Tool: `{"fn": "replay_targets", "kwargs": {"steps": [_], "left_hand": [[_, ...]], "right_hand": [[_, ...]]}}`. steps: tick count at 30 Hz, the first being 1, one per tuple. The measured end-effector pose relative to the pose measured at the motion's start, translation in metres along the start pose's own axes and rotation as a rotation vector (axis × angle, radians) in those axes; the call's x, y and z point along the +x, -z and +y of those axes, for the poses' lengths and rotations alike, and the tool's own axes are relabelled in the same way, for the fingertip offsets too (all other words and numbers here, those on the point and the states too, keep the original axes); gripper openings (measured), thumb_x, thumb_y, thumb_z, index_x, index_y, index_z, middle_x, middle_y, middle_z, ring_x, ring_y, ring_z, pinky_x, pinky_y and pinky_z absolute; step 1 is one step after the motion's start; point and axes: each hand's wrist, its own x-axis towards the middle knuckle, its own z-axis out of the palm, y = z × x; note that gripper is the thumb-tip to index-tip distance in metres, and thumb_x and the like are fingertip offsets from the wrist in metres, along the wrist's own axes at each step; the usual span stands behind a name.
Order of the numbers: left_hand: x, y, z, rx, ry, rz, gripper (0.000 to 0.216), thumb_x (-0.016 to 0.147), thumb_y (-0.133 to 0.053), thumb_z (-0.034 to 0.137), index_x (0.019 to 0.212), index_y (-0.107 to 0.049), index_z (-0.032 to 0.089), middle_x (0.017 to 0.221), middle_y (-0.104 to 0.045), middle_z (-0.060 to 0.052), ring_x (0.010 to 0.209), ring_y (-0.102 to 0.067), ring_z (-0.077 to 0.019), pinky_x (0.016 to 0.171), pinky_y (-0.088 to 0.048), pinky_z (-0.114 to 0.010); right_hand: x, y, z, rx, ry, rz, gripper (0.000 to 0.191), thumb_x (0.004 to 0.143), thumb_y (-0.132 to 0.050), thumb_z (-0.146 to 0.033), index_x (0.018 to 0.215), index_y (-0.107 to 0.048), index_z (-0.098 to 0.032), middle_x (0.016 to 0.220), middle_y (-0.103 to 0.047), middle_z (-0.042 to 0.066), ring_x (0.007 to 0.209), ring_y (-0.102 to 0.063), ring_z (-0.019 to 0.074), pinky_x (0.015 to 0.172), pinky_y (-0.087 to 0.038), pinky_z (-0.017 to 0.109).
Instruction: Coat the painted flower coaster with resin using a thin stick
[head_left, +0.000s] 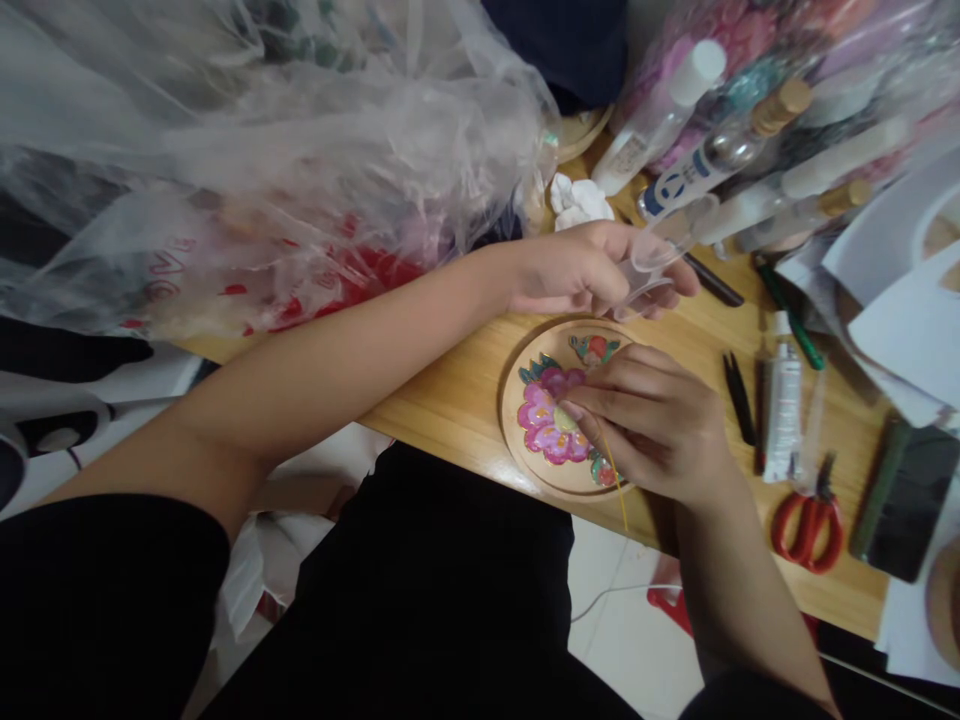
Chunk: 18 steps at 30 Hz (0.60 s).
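A round wooden plate [513,440] lies on the table, decorated with a pink flower [551,425], green leaves and smaller red blooms outlined in gold. My right hand [652,420] is over its right side, thumb and fingers pinched together near the flower's centre. From those fingers a thin yellow strand [616,478] hangs past the plate's front edge; its other end is hidden. Just beyond the plate, my left hand [589,268] is curled around a clear plastic cup [654,262], tilted on its side. A second clear rim shows by the fingers, perhaps another cup.
Bottles [694,165] and crumpled tissue [579,203] stand behind my left hand. To the right are black tweezers [739,398], a white tube [782,410], red-handled pliers [808,532], a dark phone [907,500] and papers [911,325]. Plastic bags [337,170] crowd the left.
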Motion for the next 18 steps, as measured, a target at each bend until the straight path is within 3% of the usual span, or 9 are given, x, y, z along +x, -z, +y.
{"fn": "replay_targets", "kwargs": {"steps": [8, 14, 18], "left_hand": [[0.0005, 0.0001, -0.0004, 0.033, 0.015, 0.025, 0.04, 0.055, -0.044, -0.016, 0.08, -0.064, 0.009, 0.072, -0.064, 0.002, 0.073, -0.062, -0.0065, 0.086, -0.046, -0.025], [0.0012, -0.0007, 0.0003, -0.015, 0.024, 0.009, 0.043, 0.051, -0.043, -0.017, 0.079, -0.064, 0.007, 0.067, -0.066, 0.001, 0.068, -0.061, -0.0056, 0.071, -0.044, -0.019], [-0.0001, 0.0005, 0.0003, -0.02, 0.037, 0.005, 0.041, 0.052, -0.044, -0.016, 0.079, -0.064, 0.008, 0.068, -0.065, 0.001, 0.07, -0.06, -0.0061, 0.071, -0.043, -0.02]], "right_hand": [[-0.0008, 0.0007, -0.0006, 0.007, 0.008, -0.003, 0.017, 0.083, -0.063, -0.013, 0.095, -0.073, -0.02, 0.083, -0.072, 0.006, 0.074, -0.063, 0.0184, 0.067, -0.052, 0.035], [0.0003, 0.0005, -0.0003, -0.024, 0.037, -0.001, 0.015, 0.084, -0.061, -0.014, 0.093, -0.071, -0.02, 0.08, -0.071, 0.005, 0.07, -0.062, 0.0171, 0.063, -0.051, 0.034], [0.0024, 0.0031, -0.0015, -0.001, 0.019, 0.0, 0.016, 0.083, -0.062, -0.013, 0.094, -0.072, -0.02, 0.08, -0.072, 0.006, 0.07, -0.063, 0.0179, 0.064, -0.052, 0.035]]}}
